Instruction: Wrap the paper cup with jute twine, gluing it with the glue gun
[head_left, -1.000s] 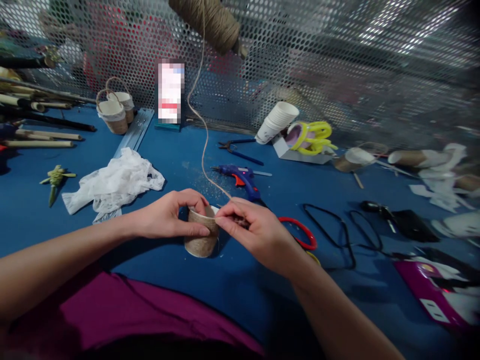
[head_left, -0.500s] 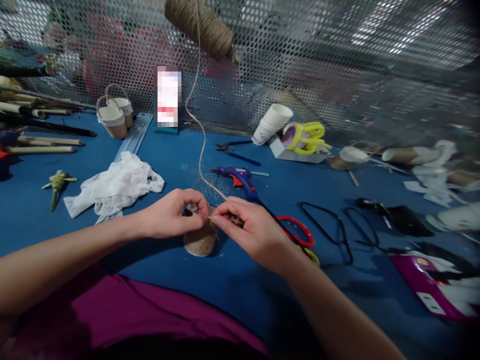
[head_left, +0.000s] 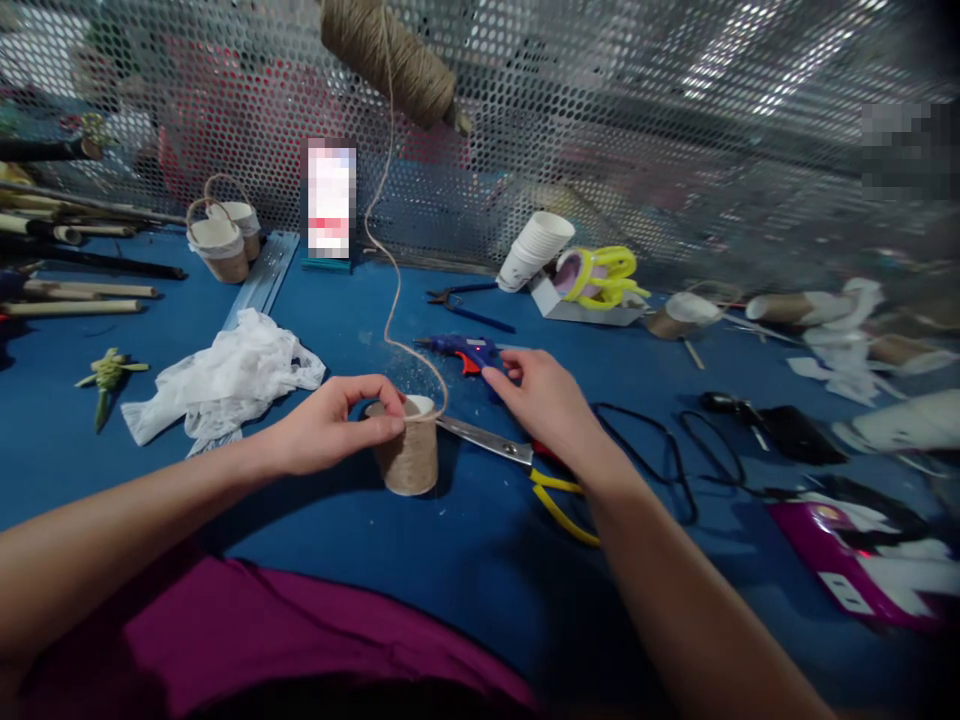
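My left hand (head_left: 330,425) pinches the rim of a small paper cup wrapped in jute twine (head_left: 410,455), standing upright on the blue table (head_left: 465,540). A strand of twine (head_left: 386,250) runs from the cup's rim up to a twine spool (head_left: 390,55) hanging on the mesh wall. My right hand (head_left: 544,400) has its fingers apart and stretched toward the blue glue gun (head_left: 465,350), fingertips at its handle. Yellow-handled scissors (head_left: 517,465) lie just under that hand.
White lace cloth (head_left: 225,375) lies left of the cup. Two small cup baskets (head_left: 221,240) and bamboo sticks (head_left: 75,295) sit far left. Stacked white cups (head_left: 536,248), yellow tape rolls (head_left: 604,275), pliers (head_left: 469,300), a black cord (head_left: 675,450) and paper scraps lie right.
My right hand let go of the twine at the cup and moved away to the glue gun. The cup, tilted half a second ago, now stands upright. The scissors are now uncovered.
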